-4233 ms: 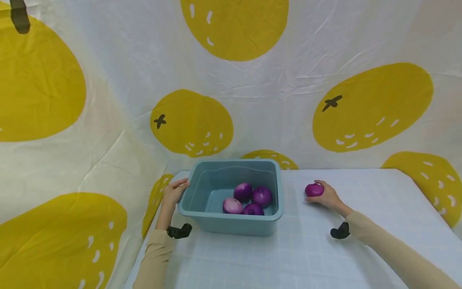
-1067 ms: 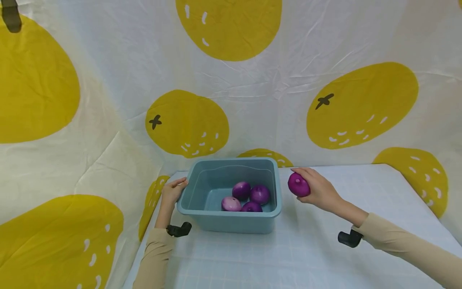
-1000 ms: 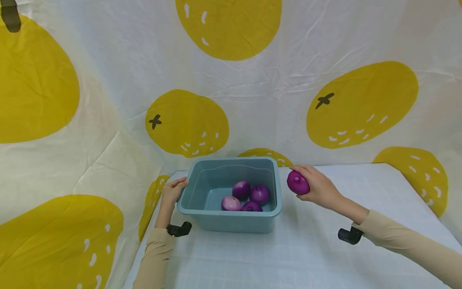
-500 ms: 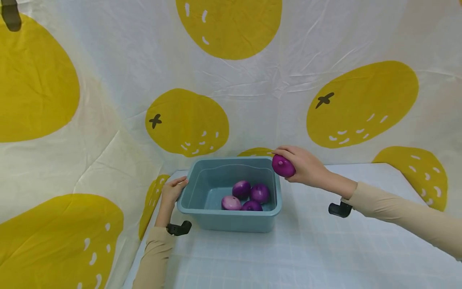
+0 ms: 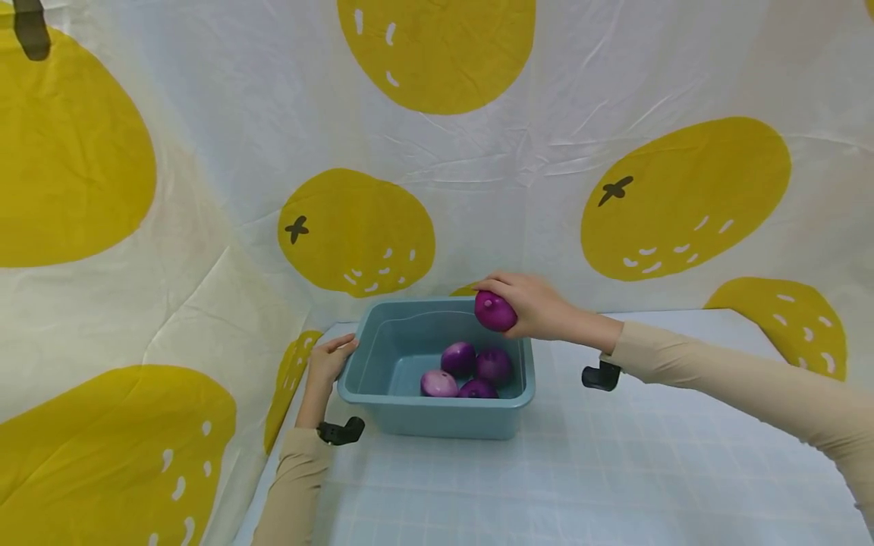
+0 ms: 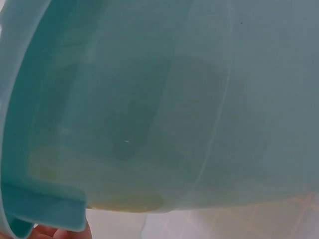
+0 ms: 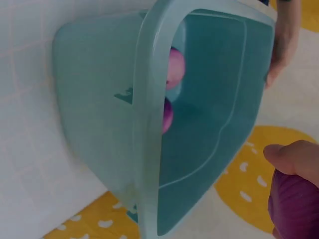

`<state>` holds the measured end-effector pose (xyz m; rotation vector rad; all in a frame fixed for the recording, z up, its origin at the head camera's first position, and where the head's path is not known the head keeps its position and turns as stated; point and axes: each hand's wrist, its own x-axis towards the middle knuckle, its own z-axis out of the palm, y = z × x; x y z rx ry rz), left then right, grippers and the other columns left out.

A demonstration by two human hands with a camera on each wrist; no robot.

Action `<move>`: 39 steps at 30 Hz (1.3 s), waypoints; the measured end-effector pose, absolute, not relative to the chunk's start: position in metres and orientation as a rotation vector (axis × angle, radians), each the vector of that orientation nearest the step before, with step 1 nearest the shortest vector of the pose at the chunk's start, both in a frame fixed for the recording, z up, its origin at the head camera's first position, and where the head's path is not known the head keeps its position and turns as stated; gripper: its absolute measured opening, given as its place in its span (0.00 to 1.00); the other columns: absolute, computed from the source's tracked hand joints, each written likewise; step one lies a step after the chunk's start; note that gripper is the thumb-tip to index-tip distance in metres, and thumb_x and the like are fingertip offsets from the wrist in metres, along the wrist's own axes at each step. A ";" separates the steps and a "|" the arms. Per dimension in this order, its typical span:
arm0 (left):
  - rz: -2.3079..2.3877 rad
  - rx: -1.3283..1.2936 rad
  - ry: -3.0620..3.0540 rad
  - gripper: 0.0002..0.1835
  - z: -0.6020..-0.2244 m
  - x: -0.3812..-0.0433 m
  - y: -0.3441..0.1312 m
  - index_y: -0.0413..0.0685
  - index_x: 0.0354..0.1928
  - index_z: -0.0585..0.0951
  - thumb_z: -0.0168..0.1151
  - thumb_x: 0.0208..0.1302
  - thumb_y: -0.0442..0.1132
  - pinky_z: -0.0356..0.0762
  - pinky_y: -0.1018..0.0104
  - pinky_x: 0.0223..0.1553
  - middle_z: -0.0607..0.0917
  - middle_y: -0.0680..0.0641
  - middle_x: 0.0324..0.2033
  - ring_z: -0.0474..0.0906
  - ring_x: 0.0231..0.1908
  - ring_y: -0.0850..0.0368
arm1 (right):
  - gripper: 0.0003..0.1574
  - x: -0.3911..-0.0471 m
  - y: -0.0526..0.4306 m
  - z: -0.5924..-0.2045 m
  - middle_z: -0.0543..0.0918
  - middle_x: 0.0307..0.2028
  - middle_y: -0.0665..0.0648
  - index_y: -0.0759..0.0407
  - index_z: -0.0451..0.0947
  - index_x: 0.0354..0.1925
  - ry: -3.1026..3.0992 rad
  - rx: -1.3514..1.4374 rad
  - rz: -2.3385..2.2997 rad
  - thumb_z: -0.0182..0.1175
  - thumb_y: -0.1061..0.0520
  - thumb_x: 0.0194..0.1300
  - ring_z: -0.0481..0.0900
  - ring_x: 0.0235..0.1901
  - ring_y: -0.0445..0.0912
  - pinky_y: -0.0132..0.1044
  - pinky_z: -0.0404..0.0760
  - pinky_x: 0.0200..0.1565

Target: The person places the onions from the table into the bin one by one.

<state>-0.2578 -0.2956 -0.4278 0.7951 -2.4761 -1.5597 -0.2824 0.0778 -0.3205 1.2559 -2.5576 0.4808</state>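
A blue-green plastic basin (image 5: 437, 417) stands on the table, with several red onions inside toward its right end; one of them, a paler onion (image 5: 439, 383), lies nearest the middle. Over the basin's back right part, my right hand (image 5: 539, 305) grips another red onion (image 5: 495, 311), raised about level with the far rim. The right wrist view shows this held onion (image 7: 294, 206) under the thumb, outside the basin's outline there. My left hand (image 5: 328, 360) holds the basin's left rim; in the left wrist view its fingertips (image 6: 60, 233) show below the rim, the rest hidden.
A white checked cloth (image 5: 423, 489) covers the table. Behind and to the left hangs a white curtain (image 5: 492, 212) with large yellow fruit prints, close to the basin's back. Each wrist carries a black camera (image 5: 601, 375).
My right hand has taken the onion from the table on the right, raised it and carried it left over the basin. My left hand stays at the rim.
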 end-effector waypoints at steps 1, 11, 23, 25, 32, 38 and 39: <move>-1.561 0.793 -2.478 0.21 -0.427 -0.258 -0.296 0.52 0.52 0.78 0.60 0.57 0.49 0.76 0.57 0.46 0.76 0.42 0.55 0.77 0.49 0.47 | 0.50 -0.283 0.074 -0.320 0.75 0.51 0.52 0.50 0.68 0.57 -2.555 1.277 0.476 0.76 0.52 0.33 0.75 0.48 0.49 0.44 0.78 0.45; -1.548 0.764 -2.472 0.21 -0.428 -0.258 -0.295 0.50 0.52 0.79 0.60 0.57 0.48 0.75 0.55 0.48 0.76 0.40 0.55 0.76 0.49 0.45 | 0.51 -0.286 0.041 -0.323 0.73 0.54 0.50 0.46 0.66 0.59 -2.742 1.392 0.379 0.74 0.46 0.34 0.74 0.50 0.48 0.44 0.76 0.47; -1.586 0.751 -2.444 0.21 -0.427 -0.257 -0.295 0.47 0.52 0.78 0.60 0.58 0.46 0.73 0.52 0.51 0.75 0.39 0.56 0.75 0.51 0.44 | 0.49 -0.294 0.006 -0.349 0.74 0.52 0.52 0.47 0.65 0.60 -2.801 1.530 0.217 0.72 0.44 0.39 0.76 0.45 0.47 0.45 0.74 0.46; -1.581 0.752 -2.444 0.20 -0.427 -0.257 -0.294 0.47 0.52 0.79 0.60 0.58 0.46 0.74 0.54 0.50 0.75 0.39 0.55 0.75 0.50 0.44 | 0.50 -0.297 0.003 -0.354 0.73 0.52 0.53 0.48 0.64 0.61 -2.814 1.544 0.198 0.72 0.44 0.39 0.76 0.45 0.48 0.46 0.73 0.47; -1.541 0.772 -2.450 0.19 -0.427 -0.257 -0.290 0.49 0.50 0.80 0.61 0.57 0.47 0.78 0.61 0.40 0.78 0.39 0.52 0.78 0.45 0.46 | 0.49 -0.306 -0.004 -0.375 0.73 0.52 0.54 0.47 0.64 0.60 -2.877 1.564 0.239 0.72 0.46 0.40 0.76 0.45 0.48 0.45 0.74 0.46; -1.547 0.783 -2.442 0.19 -0.428 -0.257 -0.291 0.49 0.50 0.80 0.61 0.57 0.47 0.76 0.55 0.46 0.78 0.40 0.52 0.78 0.46 0.46 | 0.47 -0.312 -0.009 -0.387 0.74 0.50 0.53 0.45 0.65 0.58 -3.015 1.508 0.246 0.73 0.45 0.38 0.75 0.44 0.48 0.45 0.75 0.45; -1.545 0.784 -2.442 0.19 -0.427 -0.257 -0.291 0.49 0.51 0.80 0.61 0.57 0.47 0.76 0.55 0.46 0.78 0.40 0.52 0.78 0.46 0.46 | 0.47 -0.314 -0.009 -0.388 0.74 0.49 0.53 0.45 0.66 0.57 -3.044 1.503 0.236 0.73 0.45 0.38 0.75 0.44 0.47 0.45 0.75 0.45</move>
